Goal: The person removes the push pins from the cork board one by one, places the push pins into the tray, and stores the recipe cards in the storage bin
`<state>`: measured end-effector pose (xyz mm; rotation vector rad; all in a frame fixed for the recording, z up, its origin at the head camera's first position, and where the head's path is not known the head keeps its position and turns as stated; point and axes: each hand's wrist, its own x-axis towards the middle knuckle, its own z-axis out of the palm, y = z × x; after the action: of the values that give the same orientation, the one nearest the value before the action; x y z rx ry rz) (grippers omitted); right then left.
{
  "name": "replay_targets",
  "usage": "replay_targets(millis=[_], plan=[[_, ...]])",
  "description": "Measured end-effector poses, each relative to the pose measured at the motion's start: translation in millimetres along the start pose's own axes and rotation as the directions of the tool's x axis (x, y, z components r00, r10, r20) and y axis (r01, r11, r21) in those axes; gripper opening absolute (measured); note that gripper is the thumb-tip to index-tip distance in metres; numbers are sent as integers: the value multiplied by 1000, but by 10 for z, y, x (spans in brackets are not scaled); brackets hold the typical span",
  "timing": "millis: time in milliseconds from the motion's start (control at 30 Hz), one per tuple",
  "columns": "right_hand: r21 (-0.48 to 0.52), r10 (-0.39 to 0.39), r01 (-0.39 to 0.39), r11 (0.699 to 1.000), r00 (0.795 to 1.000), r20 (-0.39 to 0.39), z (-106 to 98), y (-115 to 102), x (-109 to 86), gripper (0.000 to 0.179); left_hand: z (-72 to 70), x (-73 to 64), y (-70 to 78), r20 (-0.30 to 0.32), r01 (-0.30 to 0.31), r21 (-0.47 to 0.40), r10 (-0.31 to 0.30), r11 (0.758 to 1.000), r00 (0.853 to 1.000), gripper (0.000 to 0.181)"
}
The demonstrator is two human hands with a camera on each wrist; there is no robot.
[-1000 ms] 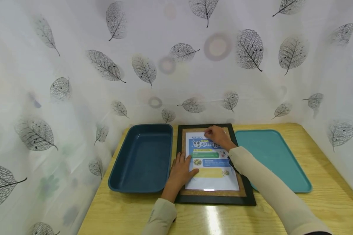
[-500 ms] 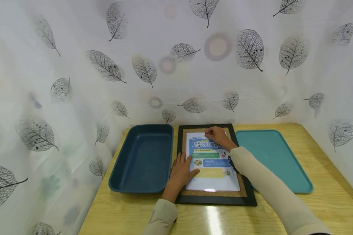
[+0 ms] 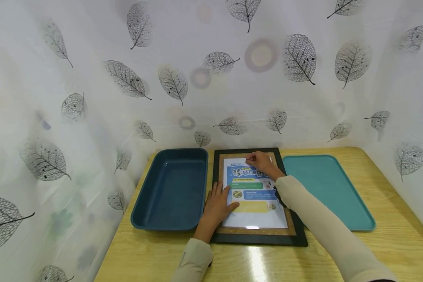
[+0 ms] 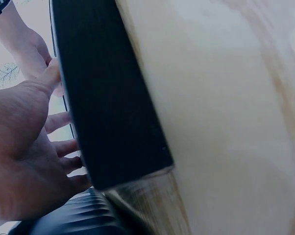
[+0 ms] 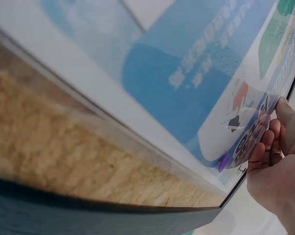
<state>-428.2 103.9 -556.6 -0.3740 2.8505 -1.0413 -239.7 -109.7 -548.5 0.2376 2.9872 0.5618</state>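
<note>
A printed poster in a clear, shiny cover lies on a cork board with a black frame. My left hand rests spread over the left side of the board, its thumb reaching onto the poster. In the left wrist view the left hand lies along the black frame edge. At the poster's top edge, my right hand has its thumb and fingertips pinched on something small, mostly hidden. The right wrist view shows the right hand with curled fingers near a small purple spot.
A deep dark blue tray stands left of the board, and a flat teal tray lies to its right. The wooden table carries all of them. A leaf-patterned white curtain encloses the back and sides.
Both hands stay in nearly the same place. The board, poster and trays have not visibly moved; only a slight shift of the head view shows.
</note>
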Motion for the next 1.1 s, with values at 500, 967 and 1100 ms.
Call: replay_targets(millis=[500,967,1100], plan=[[29,22,-21,999,999,-38,-3,-6,-83,21,5,20,2,3,-1,-21,1,1000,1000,76],[44,-31,33,998,999,-43,-19,16,-157,16,1,2,8,-1,-5,-29,5,1000,1000,75],[57,-63,66,996,997,-52,-43,59,-171,19,-4,-2,4,3,-3,-26,3,1000,1000,75]])
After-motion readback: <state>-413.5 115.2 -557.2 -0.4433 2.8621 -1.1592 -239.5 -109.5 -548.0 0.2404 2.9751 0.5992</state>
